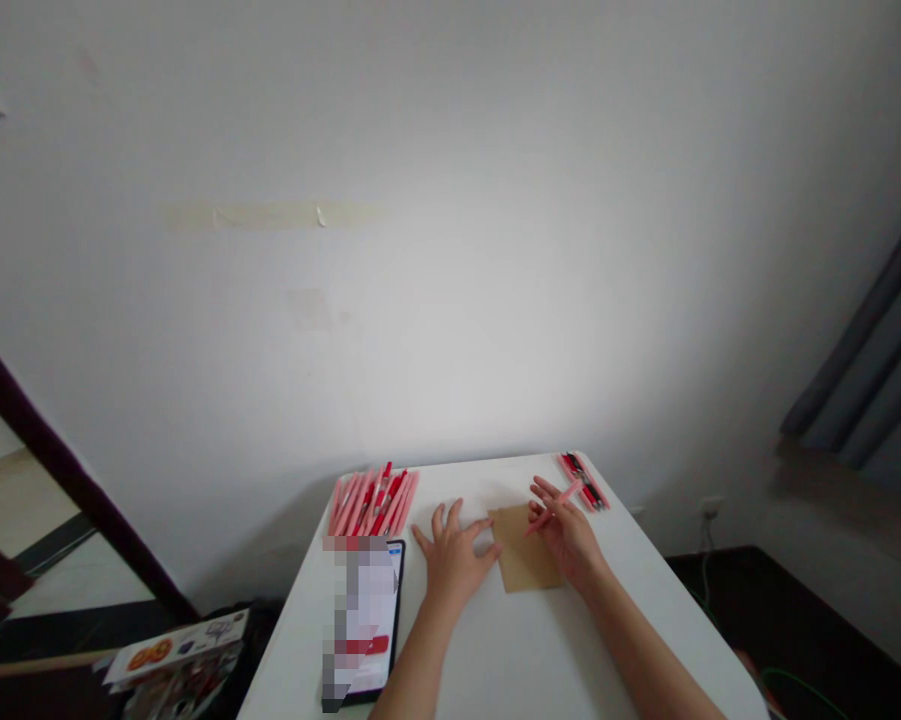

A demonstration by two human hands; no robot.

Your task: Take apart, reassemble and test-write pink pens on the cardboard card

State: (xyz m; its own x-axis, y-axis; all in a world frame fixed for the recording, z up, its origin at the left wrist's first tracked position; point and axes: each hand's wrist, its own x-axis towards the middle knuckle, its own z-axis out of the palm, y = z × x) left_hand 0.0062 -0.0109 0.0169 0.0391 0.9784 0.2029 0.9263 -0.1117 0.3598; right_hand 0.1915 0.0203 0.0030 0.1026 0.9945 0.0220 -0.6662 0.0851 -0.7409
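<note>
On the white table lies a square of brown paper [523,562]. My left hand [454,560] is spread flat beside it, with the thumb and index finger at the paper's left edge. In my right hand [570,535] is a pink pen [546,518], slanting across the fingers with its lower end just over the upper part of the paper. Whether the tip touches the paper I cannot tell. Beyond my left hand, at the table's far left corner, several pink and red pens [373,502] lie side by side.
A smartphone [396,610] with a lit, partly blurred screen lies at the table's left side. Black and red pens [583,482] lie at the far right corner. The table [510,660] reaches the wall [487,300]. A box [180,645] sits on a filled bin at the lower left.
</note>
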